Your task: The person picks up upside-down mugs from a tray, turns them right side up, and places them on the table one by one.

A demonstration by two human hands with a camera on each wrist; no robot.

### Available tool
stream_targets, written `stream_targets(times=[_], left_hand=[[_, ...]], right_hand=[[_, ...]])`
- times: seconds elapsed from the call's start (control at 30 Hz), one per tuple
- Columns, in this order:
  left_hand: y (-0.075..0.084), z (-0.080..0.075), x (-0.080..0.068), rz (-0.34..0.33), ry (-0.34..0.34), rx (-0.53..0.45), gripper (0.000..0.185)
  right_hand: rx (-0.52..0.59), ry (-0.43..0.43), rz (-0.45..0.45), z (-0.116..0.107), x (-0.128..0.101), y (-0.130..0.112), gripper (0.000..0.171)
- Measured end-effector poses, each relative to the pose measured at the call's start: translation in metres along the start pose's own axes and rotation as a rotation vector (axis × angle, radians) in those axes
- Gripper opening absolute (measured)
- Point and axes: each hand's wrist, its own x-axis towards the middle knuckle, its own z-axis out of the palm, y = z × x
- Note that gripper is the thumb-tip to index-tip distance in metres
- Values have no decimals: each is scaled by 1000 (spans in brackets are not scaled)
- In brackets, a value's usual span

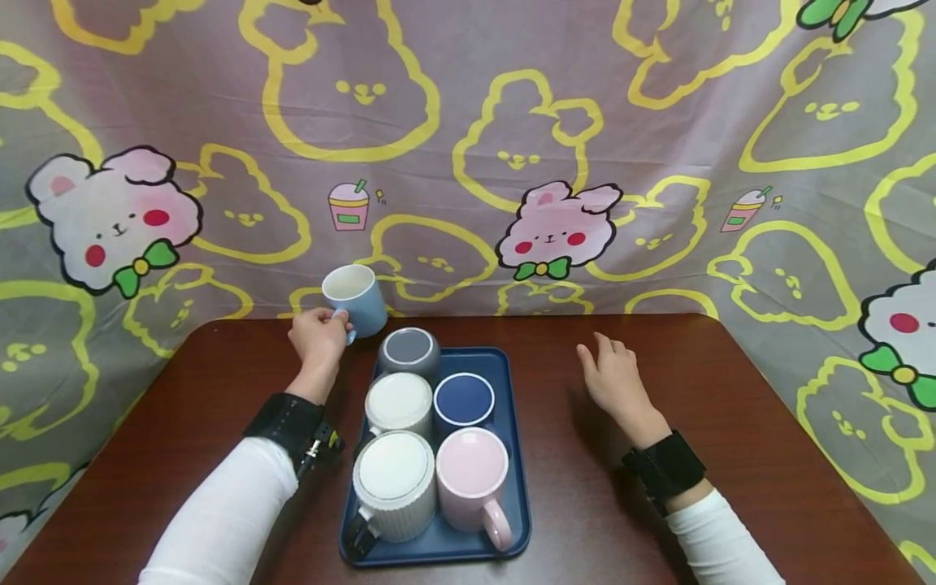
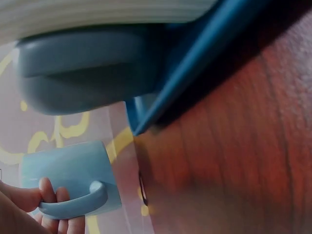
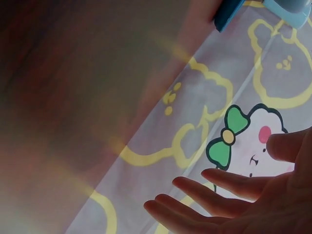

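My left hand grips a light blue mug by its handle, mouth upward, beyond the tray's far left corner. In the left wrist view, fingers curl round the handle of that mug. My right hand is held over the table right of the tray, fingers loosely extended, holding nothing. Upside-down mugs stand on the blue tray: a grey mug at the back, a cream mug and a navy mug midway, a ribbed white mug and a pink mug in front.
The dark reddish-brown table extends to both sides of the tray. A patterned cloth with cartoon animals hangs along the table's far edge and sides. The pink mug's handle points toward the tray's front right corner.
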Motion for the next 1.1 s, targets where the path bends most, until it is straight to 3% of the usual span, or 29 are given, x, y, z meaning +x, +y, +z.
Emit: stream_targets(times=[0.4,0.77,1.1], left_hand=[[-13,1,9,-12,39,82,21],[-20,0,15,-22,52,75,21],[-25,0,19,-41,74,126,21]], right_hand=[[-33,42,-30,0,-7,10,55],[-54,51,-40,-2,-9,16,55],[-66,39,-35,-5,-12,23,55]])
